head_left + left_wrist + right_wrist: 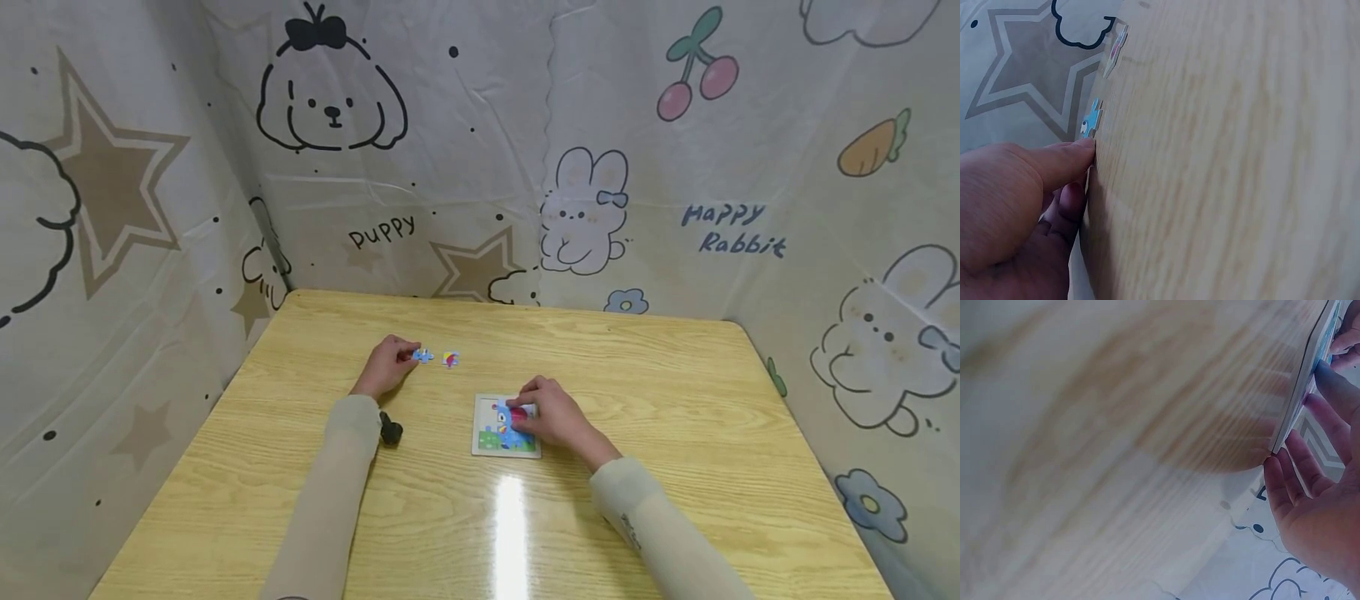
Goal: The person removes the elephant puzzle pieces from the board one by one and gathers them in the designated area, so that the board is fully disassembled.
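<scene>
1. The puzzle tray [475, 427] lies flat on the table, in front of the person and just left of the right hand; its pale rim shows on the left and lower sides.
2. Inside it, much of the puzzle picture [514, 438] appears laid: a blue figure with a red patch, and green along the bottom. The upper left looks bare and pale, so that part seems left to fill; the upper right is hidden by fingers.
3. The right hand [555, 410] bends over the tray's right side, thumb and fingertips touching the red patch, other fingers by the edge. Whether it pinches a piece or merely presses, I cannot tell.
4. Beyond the tray, to its upper left, a blue piece [424, 356] lies outside, not yet placed.
5. The left hand [386, 365] is nearly closed, thumb and fingertips pinching that piece's left end.
6. Just beside it, apart, lies a multicoloured piece [450, 358], also unplaced and untouched.
7. Around everything spreads the wooden table [675, 400], with a printed cloth [465, 158] behind.
</scene>
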Motion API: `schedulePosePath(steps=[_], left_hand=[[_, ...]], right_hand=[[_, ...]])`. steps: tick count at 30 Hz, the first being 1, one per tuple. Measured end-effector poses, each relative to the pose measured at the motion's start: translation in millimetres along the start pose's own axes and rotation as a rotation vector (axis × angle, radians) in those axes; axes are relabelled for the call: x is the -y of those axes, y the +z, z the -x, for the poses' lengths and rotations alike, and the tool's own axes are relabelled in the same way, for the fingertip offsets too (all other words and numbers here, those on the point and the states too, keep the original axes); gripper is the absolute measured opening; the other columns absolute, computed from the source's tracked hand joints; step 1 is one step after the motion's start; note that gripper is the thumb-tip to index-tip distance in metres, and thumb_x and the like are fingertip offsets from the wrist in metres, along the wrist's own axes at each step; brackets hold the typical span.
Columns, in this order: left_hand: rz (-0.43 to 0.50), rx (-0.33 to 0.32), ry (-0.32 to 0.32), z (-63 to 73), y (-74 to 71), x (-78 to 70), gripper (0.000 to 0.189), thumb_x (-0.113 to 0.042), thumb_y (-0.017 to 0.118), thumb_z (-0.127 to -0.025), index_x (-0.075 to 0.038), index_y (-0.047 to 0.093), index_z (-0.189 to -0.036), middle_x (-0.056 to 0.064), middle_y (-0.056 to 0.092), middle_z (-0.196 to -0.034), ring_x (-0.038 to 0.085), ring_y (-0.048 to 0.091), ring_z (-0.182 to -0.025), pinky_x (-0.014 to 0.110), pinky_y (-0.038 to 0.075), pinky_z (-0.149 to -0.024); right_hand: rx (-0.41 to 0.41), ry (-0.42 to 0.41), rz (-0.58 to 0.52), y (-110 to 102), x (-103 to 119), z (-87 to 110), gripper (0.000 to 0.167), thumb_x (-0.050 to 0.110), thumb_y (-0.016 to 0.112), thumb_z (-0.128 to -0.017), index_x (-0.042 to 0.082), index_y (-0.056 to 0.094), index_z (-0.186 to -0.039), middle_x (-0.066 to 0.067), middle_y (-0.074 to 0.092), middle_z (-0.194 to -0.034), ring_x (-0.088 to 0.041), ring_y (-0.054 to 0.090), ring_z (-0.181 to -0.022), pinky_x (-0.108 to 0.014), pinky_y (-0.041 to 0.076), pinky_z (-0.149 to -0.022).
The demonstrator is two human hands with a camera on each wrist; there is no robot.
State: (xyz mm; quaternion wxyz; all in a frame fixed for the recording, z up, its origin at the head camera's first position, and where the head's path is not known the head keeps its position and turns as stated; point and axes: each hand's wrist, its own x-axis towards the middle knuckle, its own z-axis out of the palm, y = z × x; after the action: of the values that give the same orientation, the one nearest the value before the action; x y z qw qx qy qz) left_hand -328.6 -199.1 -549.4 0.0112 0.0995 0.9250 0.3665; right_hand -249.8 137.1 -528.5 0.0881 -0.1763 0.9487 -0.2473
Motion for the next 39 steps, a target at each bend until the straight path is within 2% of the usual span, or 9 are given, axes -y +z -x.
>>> schedulePosePath(steps=[10,18,23,27,31,39], left_hand=[[-0.017,0.028,0.015,0.1,-1.3,1.2,0.041,-0.006,0.064,-0.103,0.003,0.059,-0.142,0.022,0.057,-0.121,0.029,0.056,-0.102,0.045,0.049,-0.093],[0.006,0.010,0.024,1.4,-1.6,2.7,0.040,-0.006,0.065,-0.102,0.003,0.061,-0.140,0.022,0.058,-0.120,0.029,0.058,-0.100,0.044,0.050,-0.090],[0.008,-0.010,0.028,2.6,-1.6,-0.2,0.041,-0.006,0.066,-0.101,0.004,0.060,-0.141,0.022,0.058,-0.119,0.029,0.058,-0.100,0.043,0.050,-0.089],[0.044,-0.046,0.013,6.6,-1.0,-7.5,0.046,-0.006,0.069,-0.099,0.004,0.059,-0.142,0.023,0.057,-0.122,0.029,0.059,-0.099,0.043,0.051,-0.089],[0.064,-0.051,0.029,13.4,0.7,-18.2,0.046,-0.005,0.071,-0.097,0.003,0.060,-0.141,0.024,0.058,-0.123,0.029,0.061,-0.098,0.043,0.053,-0.089],[0.101,0.048,0.132,34.3,9.9,-51.2,0.038,-0.008,0.073,-0.097,-0.001,0.067,-0.134,0.020,0.063,-0.120,0.024,0.061,-0.095,0.039,0.053,-0.088]], right_hand=[[0.001,0.003,0.000,-1,1,0.5,0.035,0.028,0.083,-0.090,0.021,0.078,-0.124,-0.006,0.060,-0.131,-0.029,0.052,-0.123,-0.048,0.046,-0.106],[-0.001,0.001,0.000,-1,1,0.7,0.034,0.027,0.083,-0.090,0.021,0.078,-0.124,-0.005,0.060,-0.130,-0.029,0.052,-0.123,-0.048,0.045,-0.106],[0.000,0.001,-0.010,-2,1,0.4,0.034,0.027,0.083,-0.090,0.020,0.078,-0.124,-0.006,0.060,-0.130,-0.030,0.053,-0.124,-0.051,0.040,-0.114],[0.005,0.001,-0.021,-3,2,0.7,0.034,0.027,0.082,-0.091,0.020,0.078,-0.124,-0.006,0.060,-0.130,-0.030,0.052,-0.125,-0.053,0.037,-0.117],[0.006,-0.003,-0.015,-3,3,0.9,0.034,0.027,0.082,-0.091,0.020,0.078,-0.124,-0.006,0.059,-0.130,-0.029,0.052,-0.123,-0.050,0.042,-0.111],[0.007,-0.001,-0.007,-2,4,0.2,0.034,0.026,0.082,-0.091,0.020,0.078,-0.124,-0.006,0.060,-0.130,-0.029,0.052,-0.122,-0.048,0.045,-0.106]])
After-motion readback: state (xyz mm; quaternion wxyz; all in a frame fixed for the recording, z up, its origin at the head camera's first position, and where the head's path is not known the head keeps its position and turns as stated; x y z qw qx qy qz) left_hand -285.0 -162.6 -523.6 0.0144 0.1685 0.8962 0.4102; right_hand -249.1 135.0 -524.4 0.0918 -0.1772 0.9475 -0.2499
